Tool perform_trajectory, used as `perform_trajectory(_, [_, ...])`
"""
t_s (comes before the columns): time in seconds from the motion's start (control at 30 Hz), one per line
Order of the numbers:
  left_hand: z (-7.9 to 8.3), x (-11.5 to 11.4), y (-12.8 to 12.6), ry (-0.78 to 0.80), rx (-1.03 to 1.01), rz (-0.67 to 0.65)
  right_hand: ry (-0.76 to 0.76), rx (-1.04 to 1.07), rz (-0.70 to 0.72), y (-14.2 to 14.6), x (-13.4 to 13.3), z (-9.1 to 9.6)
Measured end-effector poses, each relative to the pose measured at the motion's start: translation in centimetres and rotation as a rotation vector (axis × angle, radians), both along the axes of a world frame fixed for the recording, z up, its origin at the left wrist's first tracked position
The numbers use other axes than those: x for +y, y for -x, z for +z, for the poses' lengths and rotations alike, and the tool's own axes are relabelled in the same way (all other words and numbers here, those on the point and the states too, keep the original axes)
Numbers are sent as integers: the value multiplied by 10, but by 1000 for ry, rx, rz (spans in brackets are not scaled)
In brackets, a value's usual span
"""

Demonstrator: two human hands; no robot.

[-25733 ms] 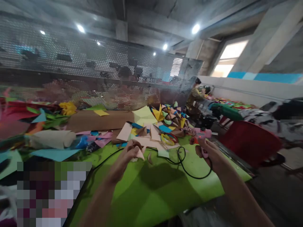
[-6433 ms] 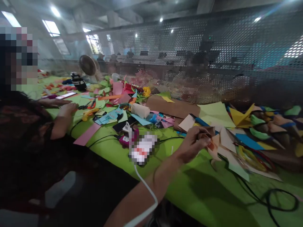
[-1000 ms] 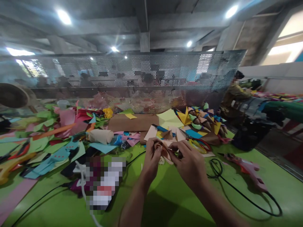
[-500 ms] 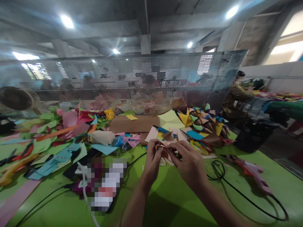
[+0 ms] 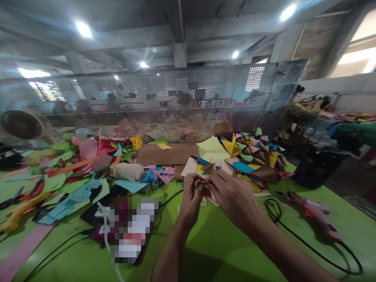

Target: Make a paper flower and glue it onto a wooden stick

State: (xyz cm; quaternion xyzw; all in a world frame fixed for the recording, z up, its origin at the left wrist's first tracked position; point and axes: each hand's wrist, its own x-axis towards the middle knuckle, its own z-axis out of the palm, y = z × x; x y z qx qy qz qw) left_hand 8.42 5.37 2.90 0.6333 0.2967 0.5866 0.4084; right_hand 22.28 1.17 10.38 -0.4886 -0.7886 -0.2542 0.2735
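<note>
Head camera: both hands meet mid-table, fingers pinched in tight on a small peach-and-brown folded piece [image 5: 208, 191]; paper or felt, can't tell. The left hand [image 5: 190, 199] has its left side, the right hand [image 5: 230, 192] its right, and together they hide most of it. Can't tell if it touches the smooth lime-green tabletop [image 5: 211, 244]. Room-wise, there's a decent green strip between the forearms and another right of them, over to the pink plastic glue gun [image 5: 319, 215] lying near the table's right edge, its thin black cord [image 5: 357, 260] looping back toward the right forearm. A pixelated pale slab [image 5: 136, 231] hems in the left. Beyond the hands, red-and-yellow-handled scissors [image 5: 261, 181] and coloured scraps [image 5: 88, 150] crowd up toward the grey perforated screen [image 5: 176, 103].
</note>
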Motion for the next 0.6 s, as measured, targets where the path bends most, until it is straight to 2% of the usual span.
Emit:
perform_trajectory(0.27, [-1,1,0,13,22,22,90,-59,-17,1,1,7])
perform_trajectory(0.6, [2,-2,1,-27,71,36,136,-58,25,-2,3,7])
